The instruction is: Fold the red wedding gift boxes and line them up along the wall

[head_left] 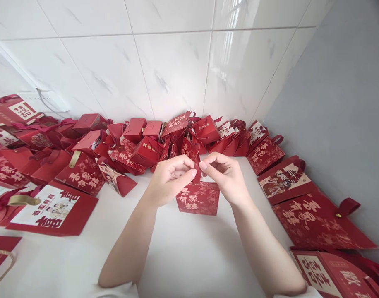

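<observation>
A red paper gift box (197, 200) with pale gold characters stands upright on the white table in front of me, narrowing to its top. My left hand (173, 178) is closed, thumb and fingers pinching the box's top from the left. From the other side my right hand (223, 174) pinches the same top, with thumb and forefinger pressed together. The fingertips nearly meet, and a strip of red shows between them. Whether they grip the flap or a ribbon there, I cannot make out. Part of a white panel shows behind the right fingers.
Many red gift boxes (144, 151) crowd along the tiled wall (173, 70). On the left lies a box with a white picture panel (53, 207). Down the right edge runs a row of flatter boxes with ribbon loops (320, 219). The white table (189, 256) lies beneath.
</observation>
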The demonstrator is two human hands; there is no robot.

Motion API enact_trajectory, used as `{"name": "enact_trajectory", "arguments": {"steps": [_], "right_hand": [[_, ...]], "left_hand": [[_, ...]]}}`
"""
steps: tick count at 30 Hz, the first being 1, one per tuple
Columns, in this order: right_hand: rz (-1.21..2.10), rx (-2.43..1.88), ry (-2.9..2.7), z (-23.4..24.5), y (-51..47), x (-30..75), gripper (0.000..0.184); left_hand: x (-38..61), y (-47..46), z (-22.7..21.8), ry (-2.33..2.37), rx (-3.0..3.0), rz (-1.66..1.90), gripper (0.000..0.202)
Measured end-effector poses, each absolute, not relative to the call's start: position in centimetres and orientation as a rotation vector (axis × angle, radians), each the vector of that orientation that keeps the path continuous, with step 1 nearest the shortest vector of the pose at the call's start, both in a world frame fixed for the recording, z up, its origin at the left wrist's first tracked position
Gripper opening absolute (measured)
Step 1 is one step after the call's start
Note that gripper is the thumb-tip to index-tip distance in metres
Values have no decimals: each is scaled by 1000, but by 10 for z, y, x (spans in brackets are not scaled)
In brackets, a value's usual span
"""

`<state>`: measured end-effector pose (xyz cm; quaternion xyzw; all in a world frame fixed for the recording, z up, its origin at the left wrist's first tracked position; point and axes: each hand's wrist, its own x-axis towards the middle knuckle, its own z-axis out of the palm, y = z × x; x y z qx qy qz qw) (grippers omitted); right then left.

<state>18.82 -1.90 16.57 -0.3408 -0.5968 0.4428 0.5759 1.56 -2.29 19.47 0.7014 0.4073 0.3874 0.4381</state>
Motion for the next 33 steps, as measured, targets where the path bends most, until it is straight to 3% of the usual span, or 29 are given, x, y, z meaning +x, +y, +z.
{"name": "enact_trajectory", "arguments": {"steps": [4, 9, 15, 19, 25, 33], "right_hand": [[1017, -765, -1448, 164, -17, 188, 13], [711, -717, -1626, 165, -19, 191, 5], [536, -672, -1723, 166, -21, 193, 7], [642, -719, -1648, 163, -18, 191, 12], [1157, -751, -1515, 159, -10, 194, 21], [1143, -830, -1666, 160, -10, 202, 27]], "left_hand": [[15, -21, 194, 1063, 1711, 975, 12], [13, -21, 196, 1094, 1697, 961, 12], [16, -23, 198, 1129, 1652, 1017, 12], [18, -24, 195, 1107, 1716, 1037, 14], [19, -25, 191, 1148, 1926, 1102, 11], [13, -25, 197, 1126, 1882, 958, 18]]}}
